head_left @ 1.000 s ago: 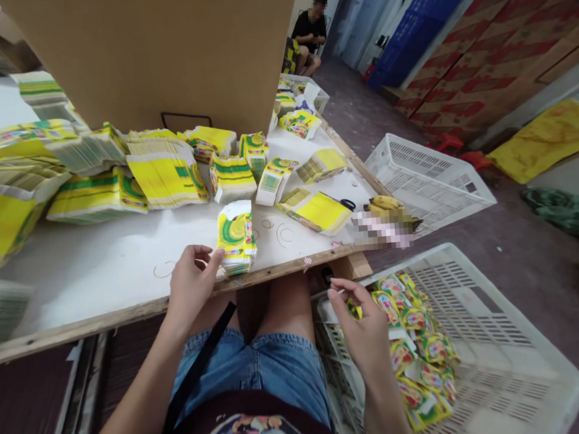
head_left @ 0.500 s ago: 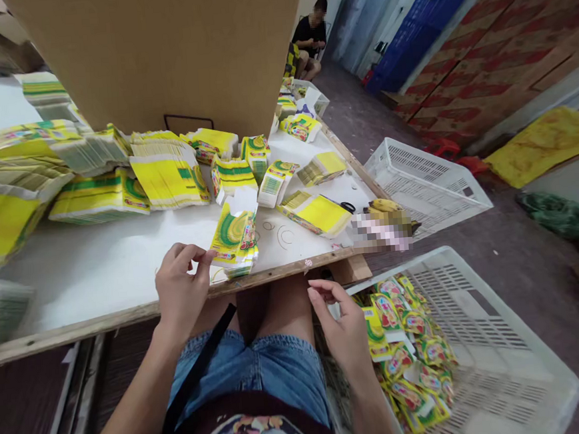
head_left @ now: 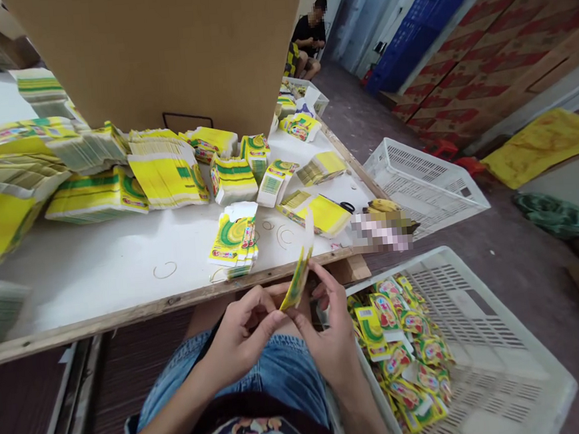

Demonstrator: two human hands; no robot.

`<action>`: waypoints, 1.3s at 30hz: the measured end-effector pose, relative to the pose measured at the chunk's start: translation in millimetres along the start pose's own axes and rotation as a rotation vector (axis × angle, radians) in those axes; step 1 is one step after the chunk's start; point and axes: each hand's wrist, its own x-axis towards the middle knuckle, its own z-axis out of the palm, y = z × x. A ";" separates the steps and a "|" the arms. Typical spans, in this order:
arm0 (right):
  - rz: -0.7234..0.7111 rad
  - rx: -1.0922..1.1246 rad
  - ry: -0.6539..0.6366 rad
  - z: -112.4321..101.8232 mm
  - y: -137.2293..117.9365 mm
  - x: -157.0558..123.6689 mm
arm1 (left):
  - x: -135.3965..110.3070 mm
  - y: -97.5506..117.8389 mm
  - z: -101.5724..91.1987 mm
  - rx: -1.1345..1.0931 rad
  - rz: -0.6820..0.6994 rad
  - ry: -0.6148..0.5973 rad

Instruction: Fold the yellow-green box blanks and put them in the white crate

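Observation:
Over my lap, both hands hold one yellow-and-green printed paper carton (head_left: 298, 282), tilted nearly edge-on with a white flap sticking up. My left hand (head_left: 248, 327) pinches its lower left corner between thumb and fingers. On the other side, my right hand (head_left: 331, 324) grips the carton by its right edge, some fingers hidden behind it. Just beyond, at the table's front edge, lies a small fanned stack of flat cartons (head_left: 233, 236). Right of my right hand, a white plastic crate (head_left: 501, 354) holds many yellow-and-green cartons (head_left: 397, 349).
Bundled carton stacks (head_left: 166, 176) line the white table (head_left: 123, 270) before a tall cardboard box (head_left: 166, 53). Scissors (head_left: 347, 207) and bananas (head_left: 385, 207) lie near the right corner. Another crate (head_left: 427, 179) stands beyond; a seated person (head_left: 310, 35) is farther back.
My left hand has taken a carton from the small stack and brought it right and down over my lap. My right hand has closed on the same carton.

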 end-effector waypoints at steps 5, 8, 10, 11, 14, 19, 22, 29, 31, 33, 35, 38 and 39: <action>0.026 0.074 -0.084 -1.9 1.6 -3.9 | 1.2 -1.9 2.1 -0.152 -0.071 0.014; 0.007 0.071 -0.044 -1.3 1.1 -4.0 | 0.8 -4.7 4.3 -0.232 -0.091 0.022; -0.011 0.049 -0.026 -1.9 1.0 -3.5 | 0.2 -6.1 5.2 -0.269 -0.117 0.013; 0.000 0.048 -0.033 -2.6 1.1 -3.3 | 0.0 -6.4 5.5 -0.280 -0.129 0.013; 0.078 0.089 -0.067 -4.2 2.0 -3.7 | 0.7 -6.4 6.0 -0.307 -0.155 0.019; 0.120 0.194 0.036 1.5 3.1 -10.0 | 7.2 -10.7 2.9 -0.369 -0.217 -0.018; 0.144 0.318 -0.012 8.0 0.7 -14.6 | 10.1 -17.3 0.9 -0.457 -0.321 -0.131; 0.176 0.463 0.093 10.3 -4.5 -16.0 | 10.2 -22.3 7.0 -0.550 -0.388 -0.096; 0.216 0.395 0.177 9.5 -2.5 -15.3 | 11.9 -21.7 9.3 -0.559 -0.416 -0.003; 0.268 0.351 0.187 9.5 0.4 -14.8 | 13.6 -21.6 11.2 -0.546 -0.407 0.074; 0.321 0.399 0.066 10.3 3.2 -15.2 | 14.6 -22.2 13.0 -0.504 -0.357 0.114; 0.403 0.462 -0.056 12.7 6.8 -18.0 | 14.7 -23.2 15.0 -0.386 -0.288 0.125; 0.426 0.450 -0.047 13.5 8.2 -19.2 | 14.5 -23.6 15.4 -0.337 -0.273 0.128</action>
